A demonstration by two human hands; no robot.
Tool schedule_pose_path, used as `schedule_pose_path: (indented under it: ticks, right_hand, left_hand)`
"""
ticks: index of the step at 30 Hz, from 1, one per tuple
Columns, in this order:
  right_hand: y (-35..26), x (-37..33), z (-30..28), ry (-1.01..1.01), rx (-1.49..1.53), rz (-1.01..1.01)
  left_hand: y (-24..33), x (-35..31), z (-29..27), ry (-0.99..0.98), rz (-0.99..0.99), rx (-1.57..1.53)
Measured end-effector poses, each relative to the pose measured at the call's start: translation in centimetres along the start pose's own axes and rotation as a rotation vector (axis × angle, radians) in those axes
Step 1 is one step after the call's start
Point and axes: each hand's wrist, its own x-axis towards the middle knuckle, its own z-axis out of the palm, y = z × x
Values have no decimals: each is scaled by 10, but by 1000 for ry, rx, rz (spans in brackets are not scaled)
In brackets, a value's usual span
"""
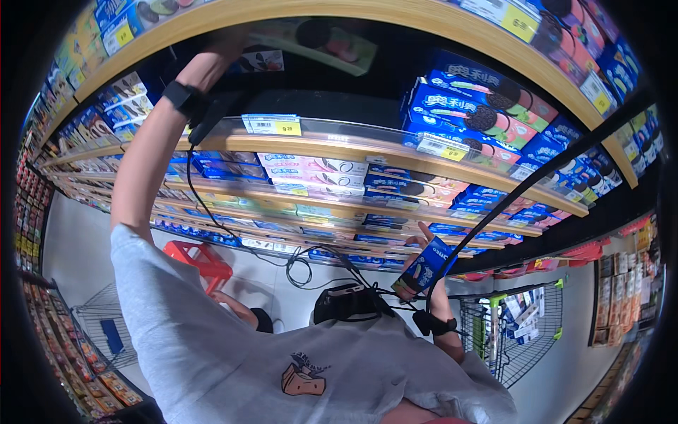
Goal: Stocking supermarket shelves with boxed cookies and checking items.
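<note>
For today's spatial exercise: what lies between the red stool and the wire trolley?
In the head view, floor with black cable coils lies between red stool and wire trolley.

My left hand point(226, 49) is up at the top shelf point(395, 18), fingers blurred, on a pale green box point(318, 42). My right hand point(422, 263) grips a blue box point(424, 267), tilted, in front of lower shelves point(339, 212). Wire cart point(515, 328) just right of it. Red stool point(201, 258) on the floor.

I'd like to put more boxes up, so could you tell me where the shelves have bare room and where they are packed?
The dark gap on the upper shelf, between the raised left hand and the stacked blue cookie boxes, is free. The lower shelves are packed edge to edge. The right hand holds a blue cookie pack.
</note>
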Motion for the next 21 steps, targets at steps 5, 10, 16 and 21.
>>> schedule_pose_path:
  ticks: [5,10,16,21]
  right_hand:
    - [17,12,-13,-19,-74,-61]
    - [0,10,-3,-10,94,-16]
    - [-3,15,2,-26,188,-2]
    - [-4,27,1,16,197,43]
  left_hand:
    - [2,-15,36,-69,274,312]
    - [65,-38,31,-256,266,194]
    - [57,-48,27,-466,197,336]
    - [82,-36,19,-638,144,374]
